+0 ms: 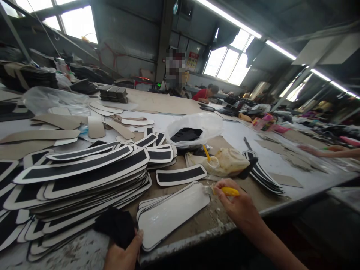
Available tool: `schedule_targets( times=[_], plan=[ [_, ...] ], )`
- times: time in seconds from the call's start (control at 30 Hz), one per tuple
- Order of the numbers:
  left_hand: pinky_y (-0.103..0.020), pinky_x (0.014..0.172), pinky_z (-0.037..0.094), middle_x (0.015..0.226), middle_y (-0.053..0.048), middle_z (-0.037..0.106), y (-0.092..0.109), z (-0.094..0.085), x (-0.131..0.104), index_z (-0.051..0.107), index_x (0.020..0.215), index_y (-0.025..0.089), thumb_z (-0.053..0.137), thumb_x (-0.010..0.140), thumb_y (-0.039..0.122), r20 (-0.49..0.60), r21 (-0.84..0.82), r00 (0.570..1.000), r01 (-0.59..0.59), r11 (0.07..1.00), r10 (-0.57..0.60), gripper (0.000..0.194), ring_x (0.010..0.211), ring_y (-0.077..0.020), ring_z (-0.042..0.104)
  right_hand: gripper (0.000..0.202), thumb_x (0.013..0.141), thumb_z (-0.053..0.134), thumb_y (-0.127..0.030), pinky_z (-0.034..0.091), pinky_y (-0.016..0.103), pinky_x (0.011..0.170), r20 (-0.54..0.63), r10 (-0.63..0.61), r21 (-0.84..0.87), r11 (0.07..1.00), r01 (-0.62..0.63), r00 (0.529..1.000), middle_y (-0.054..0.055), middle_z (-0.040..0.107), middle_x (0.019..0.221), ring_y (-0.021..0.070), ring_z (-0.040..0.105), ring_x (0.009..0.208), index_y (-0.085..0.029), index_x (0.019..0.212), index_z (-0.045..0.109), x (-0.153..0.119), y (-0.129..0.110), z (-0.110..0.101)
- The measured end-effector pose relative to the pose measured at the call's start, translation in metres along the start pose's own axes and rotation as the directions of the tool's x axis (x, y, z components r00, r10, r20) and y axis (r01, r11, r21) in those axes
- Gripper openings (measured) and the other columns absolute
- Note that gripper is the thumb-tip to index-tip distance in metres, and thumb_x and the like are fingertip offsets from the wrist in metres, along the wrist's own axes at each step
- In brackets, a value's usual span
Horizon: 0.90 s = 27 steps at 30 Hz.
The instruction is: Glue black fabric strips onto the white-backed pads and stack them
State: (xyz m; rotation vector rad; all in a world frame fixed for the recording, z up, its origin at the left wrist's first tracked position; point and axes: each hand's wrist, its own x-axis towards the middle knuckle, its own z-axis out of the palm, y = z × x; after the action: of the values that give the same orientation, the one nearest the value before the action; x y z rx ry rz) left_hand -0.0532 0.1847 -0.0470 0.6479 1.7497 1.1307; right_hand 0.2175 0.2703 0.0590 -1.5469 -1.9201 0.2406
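- Left hand: 8 o'clock of the panel, fingers closed on black cloth, thumb at the panel's edge.
- White panel: tops its pile, mid-clock.
- Right hand: 2 o'clock, fingers curled around a yellow brush touching the panel.
- Striped stack: 10 o'clock.
- Person in red: 12 o'clock.

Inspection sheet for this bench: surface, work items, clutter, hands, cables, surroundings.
Surface: table edge marked with whitish residue.
Job's things: pale panels in a fanned stack; black-centred pieces piled left.
Clutter: plastic bag with black contents; beige pieces strewn beyond.
Left hand: holds black cloth, thumb at panels' edge.
Right hand: holds yellow-handled tool at panels' right end.
Cables: thin line upper left; cord or wire unclear.
Surroundings: person in red across table; strip lights lit.
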Motion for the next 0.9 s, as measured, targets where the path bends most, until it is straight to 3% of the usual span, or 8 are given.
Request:
schedule_targets(
  times=[0.1, 0.2, 0.33, 0.47, 0.57, 0.77, 0.9],
  plan=[
    [-0.029, 0.059, 0.036, 0.05, 0.001, 0.054, 0.001, 0.0, -0.002, 0.058, 0.06, 0.018, 0.067, 0.056, 0.052, -0.019, -0.021, 1.0, 0.002, 1.0, -0.002, 0.036, 0.057, -0.0194, 0.048, 0.01, 0.082, 0.049, -0.029, 0.042, 0.035, 0.076, -0.001, -0.103, -0.003, 0.995, 0.103, 0.995, 0.006, 0.057, 0.08, 0.0232, 0.054, 0.081, -0.023, 0.075, 0.053, -0.011, -0.006, 0.005],
    [-0.028, 0.057, 0.035, 0.05, 0.002, 0.051, 0.003, 0.001, -0.005, 0.054, 0.063, 0.017, 0.063, 0.061, 0.053, 0.045, -0.073, 0.999, -0.004, 0.997, 0.007, 0.037, 0.055, -0.017, 0.045, 0.01, 0.082, 0.051, -0.029, 0.042, 0.036, 0.078, 0.084, -0.137, 0.089, 0.988, 0.13, 0.987, 0.006, 0.059, 0.08, 0.0232, 0.054, 0.082, -0.022, 0.077, 0.056, -0.024, -0.021, 0.015],
    [-0.025, 0.051, 0.032, 0.043, 0.005, 0.042, 0.006, 0.0, -0.008, 0.046, 0.059, 0.019, 0.057, 0.068, 0.052, 0.135, -0.105, 0.989, -0.041, 0.994, 0.055, 0.036, 0.047, -0.0135, 0.04, 0.015, 0.084, 0.051, -0.035, 0.045, 0.029, 0.07, 0.198, -0.003, 0.352, 0.934, -0.069, 0.98, 0.005, 0.059, 0.082, 0.0202, 0.056, 0.08, -0.021, 0.08, 0.055, -0.033, -0.056, 0.029],
    [-0.025, 0.052, 0.034, 0.046, 0.005, 0.044, 0.009, -0.001, -0.009, 0.046, 0.06, 0.019, 0.054, 0.072, 0.047, 0.146, -0.114, 0.987, -0.043, 0.993, 0.06, 0.03, 0.049, -0.0134, 0.042, 0.022, 0.081, 0.052, -0.04, 0.046, 0.026, 0.062, 0.376, 0.1, 0.519, 0.801, -0.299, 0.921, 0.003, 0.058, 0.075, 0.0179, 0.056, 0.071, -0.019, 0.076, 0.055, -0.031, -0.084, 0.05],
    [-0.025, 0.054, 0.036, 0.047, 0.004, 0.044, 0.012, -0.003, -0.011, 0.045, 0.057, 0.019, 0.053, 0.073, 0.042, 0.155, -0.119, 0.986, -0.049, 0.992, 0.067, 0.029, 0.05, -0.0129, 0.043, 0.025, 0.079, 0.054, -0.042, 0.045, 0.026, 0.061, 0.448, 0.117, 0.513, 0.778, -0.362, 0.886, 0.002, 0.056, 0.069, 0.0171, 0.055, 0.066, -0.019, 0.072, 0.054, -0.028, -0.082, 0.062],
    [-0.024, 0.053, 0.036, 0.046, 0.005, 0.043, 0.015, -0.003, -0.014, 0.044, 0.055, 0.02, 0.053, 0.074, 0.04, 0.13, -0.103, 0.989, -0.063, 0.993, 0.076, 0.03, 0.048, -0.0118, 0.042, 0.026, 0.079, 0.051, -0.044, 0.041, 0.026, 0.054, 0.377, 0.143, 0.338, 0.899, -0.28, 0.915, 0.001, 0.054, 0.068, 0.0166, 0.052, 0.062, -0.019, 0.074, 0.055, -0.024, -0.061, 0.051],
    [-0.024, 0.053, 0.035, 0.044, 0.005, 0.044, 0.01, -0.001, -0.011, 0.046, 0.057, 0.019, 0.054, 0.072, 0.044, 0.115, -0.082, 0.991, -0.052, 0.995, 0.061, 0.03, 0.047, -0.0123, 0.042, 0.025, 0.08, 0.051, -0.044, 0.043, 0.025, 0.057, 0.367, 0.149, 0.445, 0.839, -0.314, 0.918, 0.001, 0.056, 0.069, 0.0168, 0.054, 0.065, -0.02, 0.074, 0.055, -0.024, -0.074, 0.055]
  ],
)
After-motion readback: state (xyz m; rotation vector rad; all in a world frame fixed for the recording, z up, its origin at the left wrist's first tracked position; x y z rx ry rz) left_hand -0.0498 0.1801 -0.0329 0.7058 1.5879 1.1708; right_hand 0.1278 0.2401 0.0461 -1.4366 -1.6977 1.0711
